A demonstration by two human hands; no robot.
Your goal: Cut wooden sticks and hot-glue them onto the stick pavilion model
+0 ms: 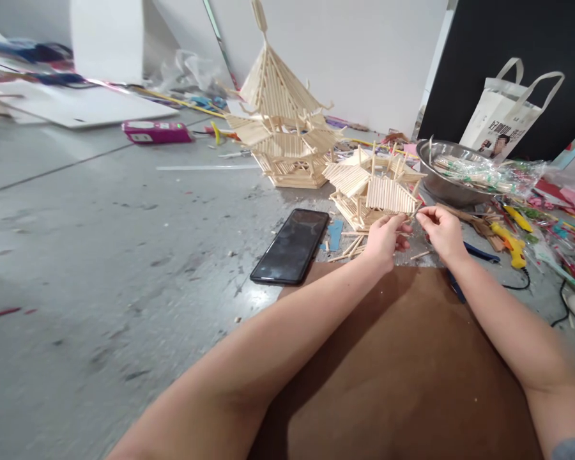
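Forearms [287,326] up close, stick buildings out front

Two bare ones, angling in from the bottom corners. Gray, stained surface [172,255] all around, brown sheet [388,383] under the arms. Biggest build is the tall stick pagoda [280,80], upright at the back, pointy roof and all. Over to the right, a canvas tote bag [479,121] stands behind a steel bowl [441,182] with bagged sticks [474,172] in it.

Next size down: the smaller stick pavilion [374,186], right of the pagoda and a bit closer. No peak on it, just sticks poking up and slatted roof panels sloping outward. Black phone [292,246] lies to its near left; yellow glue gun [510,246] is off to the right.

Now the fiddly bit. Pavilion's straight ahead of the left hand [386,239], and its front roof panel [393,197] runs long-ways roughly left to right. The right hand [443,233] is nearer that panel's right corner, thumb and index drawn into a pinch; can't tell if a stick's between them. Left fingers are curled, grip hidden, so no clue there either. Tiniest stuff: loose sticks [352,248] just beside the left wrist.
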